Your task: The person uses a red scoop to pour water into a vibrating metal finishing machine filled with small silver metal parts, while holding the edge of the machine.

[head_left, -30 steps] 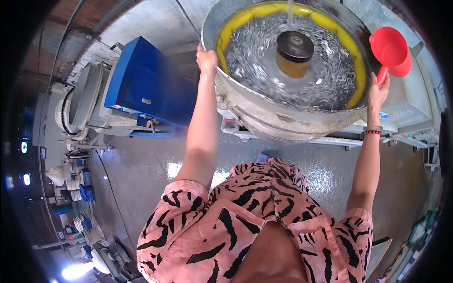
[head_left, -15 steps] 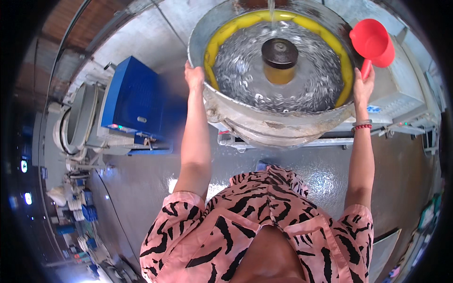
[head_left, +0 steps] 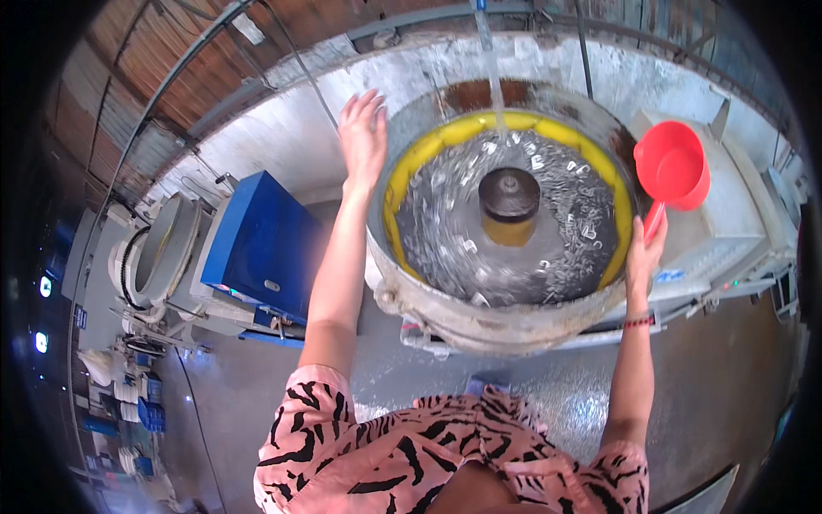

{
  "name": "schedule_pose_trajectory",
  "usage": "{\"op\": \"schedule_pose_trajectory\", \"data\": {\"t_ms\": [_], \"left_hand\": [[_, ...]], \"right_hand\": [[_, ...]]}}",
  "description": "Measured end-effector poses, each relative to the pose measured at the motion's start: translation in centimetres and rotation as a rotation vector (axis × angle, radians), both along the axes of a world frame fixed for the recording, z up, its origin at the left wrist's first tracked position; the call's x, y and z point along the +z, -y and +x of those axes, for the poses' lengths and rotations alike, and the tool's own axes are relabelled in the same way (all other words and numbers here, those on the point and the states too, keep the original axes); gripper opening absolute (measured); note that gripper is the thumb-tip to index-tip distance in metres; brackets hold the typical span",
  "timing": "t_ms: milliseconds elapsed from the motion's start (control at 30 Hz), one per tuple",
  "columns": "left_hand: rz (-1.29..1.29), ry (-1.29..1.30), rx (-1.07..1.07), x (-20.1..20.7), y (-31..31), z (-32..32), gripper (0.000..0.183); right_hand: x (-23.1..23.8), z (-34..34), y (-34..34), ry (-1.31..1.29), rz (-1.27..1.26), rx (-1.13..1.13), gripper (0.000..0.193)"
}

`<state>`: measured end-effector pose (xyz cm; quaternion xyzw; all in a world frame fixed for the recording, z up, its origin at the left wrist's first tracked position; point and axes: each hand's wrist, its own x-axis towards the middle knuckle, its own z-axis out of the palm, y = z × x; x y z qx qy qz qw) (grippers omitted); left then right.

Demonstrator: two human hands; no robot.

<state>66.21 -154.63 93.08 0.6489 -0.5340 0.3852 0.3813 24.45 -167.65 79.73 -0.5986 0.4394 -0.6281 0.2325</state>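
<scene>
A large round metal tub (head_left: 505, 330) with a yellow lining (head_left: 425, 163) holds water and many small shiny metal pieces (head_left: 591, 197), partly blurred. At its middle stands a dark-capped post (head_left: 509, 195). Water (head_left: 495, 86) pours in from a blue-tipped pipe above. My left hand (head_left: 363, 141) is raised beside the tub's left rim, fingers spread, holding nothing. At the right rim, my right hand (head_left: 644, 255) grips the handle of a red plastic dipper (head_left: 672, 163). The dipper's cup lies beyond the rim, its opening facing up; I see nothing in it.
Left of the tub stands a blue metal cabinet (head_left: 261, 244), with another round grey tub (head_left: 163, 253) beyond it. A grey boxy machine (head_left: 728, 193) is on the right. Behind runs a pale wall (head_left: 291, 128) with cables. The floor (head_left: 591, 403) looks wet.
My left hand has let go of the tub's left rim and lifted up and away. The right hand still holds the dipper. The view has tilted up, showing more wall.
</scene>
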Motion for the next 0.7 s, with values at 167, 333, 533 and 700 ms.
{"op": "schedule_pose_trajectory", "data": {"t_ms": [167,333,533,700], "left_hand": [[0.015,0.299,-0.222,5.4,10.6,-1.7,0.03],[0.009,0.341,-0.108,9.7,23.0,4.1,0.03],[0.074,-0.016,-0.012,11.1,33.0,4.3,0.064],[0.127,-0.25,0.014,9.8,37.6,4.1,0.079]], "right_hand": [[-0.1,0.8,0.2,-0.028,0.047,-0.005,0.054],[0.3,2.1,-0.6,0.089,0.05,0.064,0.052],[-0.4,1.0,0.4,0.039,0.075,-0.025,0.054],[0.4,0.7,0.1,-0.085,0.166,-0.075,0.054]]}}
